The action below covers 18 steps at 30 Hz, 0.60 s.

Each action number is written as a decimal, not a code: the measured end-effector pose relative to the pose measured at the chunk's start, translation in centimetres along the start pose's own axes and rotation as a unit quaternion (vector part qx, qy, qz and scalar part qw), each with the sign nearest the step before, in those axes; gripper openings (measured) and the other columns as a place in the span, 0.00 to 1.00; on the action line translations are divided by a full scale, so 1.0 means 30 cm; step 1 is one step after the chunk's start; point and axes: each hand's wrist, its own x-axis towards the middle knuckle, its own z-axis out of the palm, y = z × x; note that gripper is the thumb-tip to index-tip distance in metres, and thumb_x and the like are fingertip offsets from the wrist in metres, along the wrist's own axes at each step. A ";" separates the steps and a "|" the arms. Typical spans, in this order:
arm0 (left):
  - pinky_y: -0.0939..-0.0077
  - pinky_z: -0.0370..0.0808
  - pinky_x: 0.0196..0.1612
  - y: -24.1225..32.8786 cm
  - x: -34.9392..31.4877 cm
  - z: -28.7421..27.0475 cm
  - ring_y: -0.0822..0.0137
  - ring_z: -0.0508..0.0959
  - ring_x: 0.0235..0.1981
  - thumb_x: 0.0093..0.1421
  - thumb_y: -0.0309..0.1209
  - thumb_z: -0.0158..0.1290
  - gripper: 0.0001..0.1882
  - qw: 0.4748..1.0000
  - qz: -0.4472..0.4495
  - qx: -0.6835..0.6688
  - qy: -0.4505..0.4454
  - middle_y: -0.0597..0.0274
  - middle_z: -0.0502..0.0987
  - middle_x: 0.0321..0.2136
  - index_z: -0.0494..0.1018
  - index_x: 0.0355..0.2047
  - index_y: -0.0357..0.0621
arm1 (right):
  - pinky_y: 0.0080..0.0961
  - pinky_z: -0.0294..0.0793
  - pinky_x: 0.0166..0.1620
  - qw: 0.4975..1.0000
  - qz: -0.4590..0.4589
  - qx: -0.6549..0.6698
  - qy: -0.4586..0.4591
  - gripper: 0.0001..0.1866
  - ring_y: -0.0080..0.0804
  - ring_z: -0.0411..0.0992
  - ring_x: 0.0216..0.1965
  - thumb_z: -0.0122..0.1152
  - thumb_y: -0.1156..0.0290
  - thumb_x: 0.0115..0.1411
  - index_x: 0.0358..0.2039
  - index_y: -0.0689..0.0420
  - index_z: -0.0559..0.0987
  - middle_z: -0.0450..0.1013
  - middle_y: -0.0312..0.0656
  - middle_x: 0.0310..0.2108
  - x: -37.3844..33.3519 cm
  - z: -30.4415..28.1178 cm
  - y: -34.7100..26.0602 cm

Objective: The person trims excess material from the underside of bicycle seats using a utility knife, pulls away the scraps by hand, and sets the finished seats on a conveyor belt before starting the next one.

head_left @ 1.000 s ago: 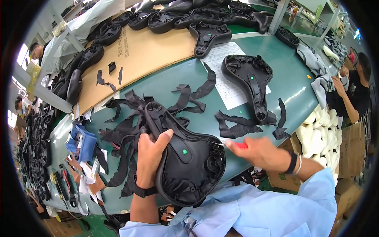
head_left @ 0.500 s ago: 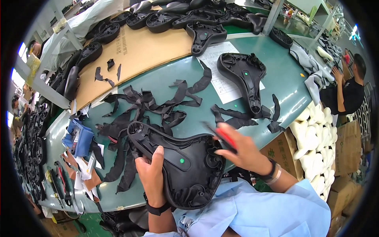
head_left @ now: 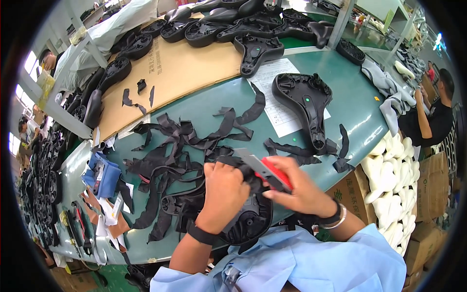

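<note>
A black bicycle saddle (head_left: 250, 221) lies underside up in front of me, partly hidden by my left hand and forearm. My left hand (head_left: 224, 192) is closed in a fist above it, gripping black cover material at its edge; the gripped part is mostly hidden. In my right hand (head_left: 299, 190) is a red utility knife (head_left: 275, 174), its blade pointing up and left, close beside my left fist. A second upturned saddle (head_left: 304, 104) rests farther back on the green table (head_left: 350, 78). Black fabric strips (head_left: 180, 131) lie tangled just beyond my hands.
Cardboard (head_left: 180, 58) covers the far left of the table, with rows of black saddles (head_left: 204, 31) along its edges. A blue container (head_left: 101, 175) and scraps sit left. White saddle-shaped pads (head_left: 389, 170) fill a box (head_left: 352, 192) at right. A co-worker (head_left: 433, 114) stands beyond.
My left hand has left the saddle's nose and closed in a fist nearer the knife. The saddle has turned and lies lower behind my hand. The knife is raised slightly.
</note>
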 end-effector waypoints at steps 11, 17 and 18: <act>0.78 0.68 0.35 -0.044 -0.008 -0.004 0.73 0.69 0.28 0.58 0.32 0.55 0.09 0.876 -0.108 -0.409 0.231 0.66 0.76 0.32 0.74 0.31 0.38 | 0.32 0.62 0.18 0.879 -0.045 -0.464 -0.096 0.30 0.38 0.67 0.16 0.59 0.66 0.56 0.60 0.49 0.64 0.67 0.38 0.22 -0.077 -0.028 0.034; 0.75 0.67 0.32 -0.012 -0.012 -0.088 0.74 0.69 0.28 0.65 0.35 0.47 0.14 0.761 -0.120 -0.621 0.145 0.66 0.70 0.26 0.75 0.33 0.35 | 0.37 0.58 0.18 0.884 0.058 -0.456 -0.083 0.29 0.43 0.66 0.15 0.57 0.65 0.58 0.61 0.45 0.63 0.68 0.39 0.18 -0.092 -0.011 -0.040; 0.73 0.68 0.36 0.016 0.004 -0.109 0.64 0.72 0.30 0.57 0.32 0.53 0.09 0.905 -0.194 -0.366 0.092 0.55 0.76 0.28 0.75 0.26 0.39 | 0.37 0.58 0.18 0.885 0.060 -0.454 -0.082 0.29 0.43 0.66 0.15 0.57 0.65 0.58 0.61 0.45 0.63 0.68 0.39 0.18 -0.049 -0.019 -0.032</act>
